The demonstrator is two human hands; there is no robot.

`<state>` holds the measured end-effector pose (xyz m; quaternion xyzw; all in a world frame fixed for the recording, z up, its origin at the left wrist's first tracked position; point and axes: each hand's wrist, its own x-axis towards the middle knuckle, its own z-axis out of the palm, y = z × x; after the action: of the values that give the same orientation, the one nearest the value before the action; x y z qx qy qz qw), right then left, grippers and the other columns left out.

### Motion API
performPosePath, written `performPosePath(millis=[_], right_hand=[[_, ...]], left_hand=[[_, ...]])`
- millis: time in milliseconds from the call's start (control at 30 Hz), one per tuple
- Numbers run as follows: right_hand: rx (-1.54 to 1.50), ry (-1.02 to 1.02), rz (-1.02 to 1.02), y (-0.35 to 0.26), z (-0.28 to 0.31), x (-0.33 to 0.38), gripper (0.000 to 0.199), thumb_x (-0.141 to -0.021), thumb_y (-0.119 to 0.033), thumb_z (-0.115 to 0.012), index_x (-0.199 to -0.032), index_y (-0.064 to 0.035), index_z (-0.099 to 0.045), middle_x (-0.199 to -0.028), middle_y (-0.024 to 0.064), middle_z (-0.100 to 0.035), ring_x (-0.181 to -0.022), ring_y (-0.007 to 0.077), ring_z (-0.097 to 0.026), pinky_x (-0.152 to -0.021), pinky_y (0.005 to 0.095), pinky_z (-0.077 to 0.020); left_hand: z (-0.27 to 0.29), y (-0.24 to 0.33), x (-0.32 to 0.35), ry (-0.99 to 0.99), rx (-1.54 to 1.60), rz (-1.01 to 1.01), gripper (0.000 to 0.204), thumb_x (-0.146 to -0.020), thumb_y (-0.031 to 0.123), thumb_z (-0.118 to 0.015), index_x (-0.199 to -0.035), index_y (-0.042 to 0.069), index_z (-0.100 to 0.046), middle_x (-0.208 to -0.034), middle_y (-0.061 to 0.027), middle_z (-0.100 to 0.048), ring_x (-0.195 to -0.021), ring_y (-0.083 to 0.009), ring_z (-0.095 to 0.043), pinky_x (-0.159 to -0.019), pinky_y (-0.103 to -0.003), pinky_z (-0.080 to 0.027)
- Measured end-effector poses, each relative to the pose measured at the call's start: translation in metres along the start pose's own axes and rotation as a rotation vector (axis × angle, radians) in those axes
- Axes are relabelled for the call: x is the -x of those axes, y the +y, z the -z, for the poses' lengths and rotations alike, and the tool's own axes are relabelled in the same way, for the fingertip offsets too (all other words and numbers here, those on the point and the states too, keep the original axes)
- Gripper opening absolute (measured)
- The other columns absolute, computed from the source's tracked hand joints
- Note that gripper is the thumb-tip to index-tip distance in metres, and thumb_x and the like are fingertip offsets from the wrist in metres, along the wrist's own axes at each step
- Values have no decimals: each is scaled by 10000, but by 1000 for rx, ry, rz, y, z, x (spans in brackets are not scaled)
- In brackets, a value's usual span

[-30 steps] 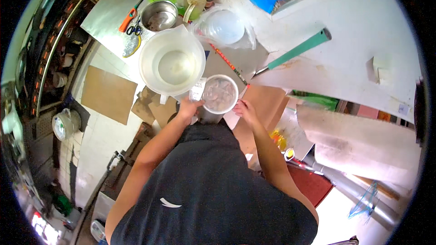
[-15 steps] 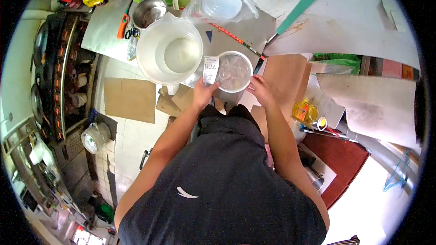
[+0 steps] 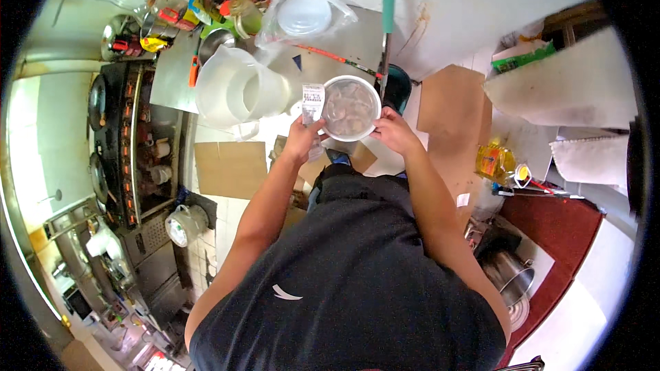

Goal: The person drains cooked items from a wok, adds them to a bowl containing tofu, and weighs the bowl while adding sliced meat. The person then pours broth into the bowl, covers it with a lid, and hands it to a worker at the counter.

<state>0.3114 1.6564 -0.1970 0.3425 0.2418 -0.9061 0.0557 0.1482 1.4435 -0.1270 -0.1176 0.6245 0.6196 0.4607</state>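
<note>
A round white-rimmed food container with a clear lid is held level in front of my body. Through the lid the contents look pale and brownish; I cannot make out what they are. My left hand grips its left side, and a white printed paper slip stands up beside the rim at those fingers. On the opposite side, my right hand is closed on the rim. Left of the container, a large translucent plastic pitcher is on the steel counter.
Bagged lids, a metal pot and several bottles crowd the counter's back. A green-handled tool rises at its right end. The stove runs along the left. Cardboard and an oil bottle lie on either side.
The view has turned, and I stand a little farther to the right of the counter and pitcher. The container stays in both hands, now off the counter's edge and over the floor.
</note>
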Motion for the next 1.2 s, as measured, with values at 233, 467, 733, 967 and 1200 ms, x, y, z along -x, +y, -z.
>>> performPosePath(millis=[233, 467, 733, 967, 1200], right_hand=[[-13, 90, 183, -51, 53, 127, 165, -863, -45, -656, -868, -101, -502, -905, 60, -620, -809, 194, -633, -720, 397, -575], [-3, 335, 297, -105, 158, 270, 177, -844, -71, -683, -886, -115, -517, -850, 21, -614, -745, 150, -604, -624, 324, -528], [-248, 597, 546, -153, 247, 388, 150, -876, -37, -629, -838, -141, -529, -801, -20, -580, -656, 103, -559, -566, 250, -500], [-436, 777, 670, -195, 329, 400, 142, -878, -52, -643, -841, -125, -527, -815, 3, -592, -688, 115, -583, -574, 260, -514], [-545, 763, 643, -297, 393, 355, 168, -857, -43, -647, -845, -134, -507, -793, 2, -560, -672, 129, -545, -567, 271, -473]], left_hand=[[-128, 5, 74, -99, -100, 28, 299, -917, 34, -638, -1206, 42, -562, -1126, -76, -645, -992, -201, -644, -853, -395, -592], [-288, -44, 102, -259, -107, 61, 288, -927, 29, -620, -1210, 18, -567, -1130, -95, -655, -960, -206, -664, -800, -356, -616], [-469, -80, 69, -510, -179, 152, 284, -982, 153, -578, -1233, 21, -589, -1165, -91, -652, -1023, -231, -656, -794, -385, -602], [-640, -69, 43, -843, -871, -717, 295, -976, 154, -550, -1233, 22, -612, -1240, -156, -643, -1095, -266, -638, -935, -336, -477], [-794, 56, -105, -151, -993, -911, 463, -962, 420, -565, -1113, -8, -655, -992, -189, -702, -901, -299, -647, -812, -418, -497]])
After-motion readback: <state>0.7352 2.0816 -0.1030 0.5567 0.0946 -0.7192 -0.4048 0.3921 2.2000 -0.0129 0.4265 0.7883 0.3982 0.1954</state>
